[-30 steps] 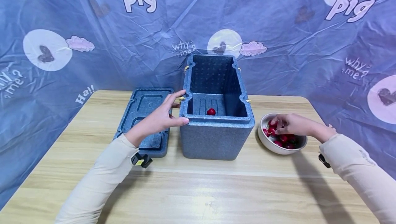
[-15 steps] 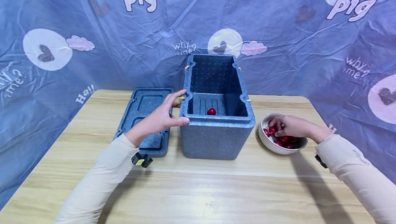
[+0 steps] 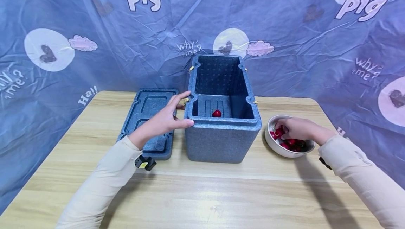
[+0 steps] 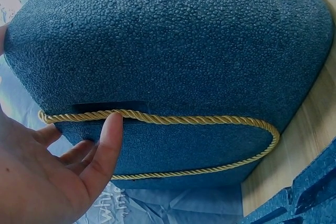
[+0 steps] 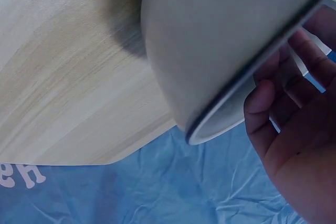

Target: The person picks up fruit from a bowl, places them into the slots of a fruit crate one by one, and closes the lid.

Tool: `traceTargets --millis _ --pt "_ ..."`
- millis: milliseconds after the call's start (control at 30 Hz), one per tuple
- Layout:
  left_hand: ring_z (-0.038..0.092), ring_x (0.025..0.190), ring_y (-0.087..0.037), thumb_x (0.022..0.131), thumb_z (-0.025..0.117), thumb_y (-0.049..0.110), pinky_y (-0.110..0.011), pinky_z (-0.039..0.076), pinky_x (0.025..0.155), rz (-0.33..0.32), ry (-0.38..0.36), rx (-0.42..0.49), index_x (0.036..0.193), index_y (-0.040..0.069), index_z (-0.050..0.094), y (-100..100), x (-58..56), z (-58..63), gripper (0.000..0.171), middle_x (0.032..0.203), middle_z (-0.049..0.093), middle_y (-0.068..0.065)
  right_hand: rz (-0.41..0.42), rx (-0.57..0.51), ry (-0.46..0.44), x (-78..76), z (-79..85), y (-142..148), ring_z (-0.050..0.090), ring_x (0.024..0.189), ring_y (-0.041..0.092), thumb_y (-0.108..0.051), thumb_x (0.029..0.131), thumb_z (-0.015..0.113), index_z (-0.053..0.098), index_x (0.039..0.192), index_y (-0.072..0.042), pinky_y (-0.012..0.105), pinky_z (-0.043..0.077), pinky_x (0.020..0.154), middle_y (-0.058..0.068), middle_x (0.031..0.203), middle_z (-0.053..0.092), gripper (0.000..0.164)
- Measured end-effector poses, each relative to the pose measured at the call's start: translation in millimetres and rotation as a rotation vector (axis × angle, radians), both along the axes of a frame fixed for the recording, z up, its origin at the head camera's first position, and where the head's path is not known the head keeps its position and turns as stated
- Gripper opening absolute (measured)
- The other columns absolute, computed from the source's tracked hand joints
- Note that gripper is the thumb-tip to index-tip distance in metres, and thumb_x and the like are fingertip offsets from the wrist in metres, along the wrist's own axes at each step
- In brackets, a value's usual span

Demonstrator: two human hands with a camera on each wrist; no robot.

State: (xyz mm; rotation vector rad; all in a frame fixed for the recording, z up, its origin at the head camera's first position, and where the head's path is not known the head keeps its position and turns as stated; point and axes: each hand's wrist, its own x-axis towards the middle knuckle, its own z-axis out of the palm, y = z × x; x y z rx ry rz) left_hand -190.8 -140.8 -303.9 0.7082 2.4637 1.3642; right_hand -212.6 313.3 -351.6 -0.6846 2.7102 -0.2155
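Note:
A blue-grey foam box (image 3: 221,144) stands uncovered, with a single red cherry (image 3: 216,113) on its floor. My left hand (image 3: 166,120) rests spread against its left rim, thumb at the near corner. In the left wrist view, one finger of that hand touches the gold rope (image 4: 199,119) strung along the box's side. On the right, my right hand (image 3: 299,129) reaches over the rim of a white bowl (image 3: 288,152), its curled fingers among several red cherries (image 3: 295,147). The rim hides those fingertips in the right wrist view, and I cannot tell whether they pinch a cherry.
The box's lid (image 3: 154,125) lies on the wooden table (image 3: 202,193), left of the box and under my left forearm. A printed blue cloth (image 3: 152,39) hangs behind the table.
My right wrist and forearm have shifted slightly left while the fingers stay in the bowl among the cherries. The left hand and the box have kept their places.

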Motion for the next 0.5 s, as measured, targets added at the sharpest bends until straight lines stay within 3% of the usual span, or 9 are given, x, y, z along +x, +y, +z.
traceTargets --millis 500 --pt "0.036 0.137 -0.031 0.08 0.069 0.054 -0.038 0.048 0.088 -0.003 -0.009 0.017 0.153 0.034 0.016 0.2 0.1 -1.2 0.093 0.158 0.012 -0.007 0.019 0.021 0.029 0.8 1.4 -1.0 0.049 0.069 0.007 -0.014 0.08 0.073 0.065 0.104 -0.01 0.03 0.041 0.066 -0.007 0.077 0.055 0.026"
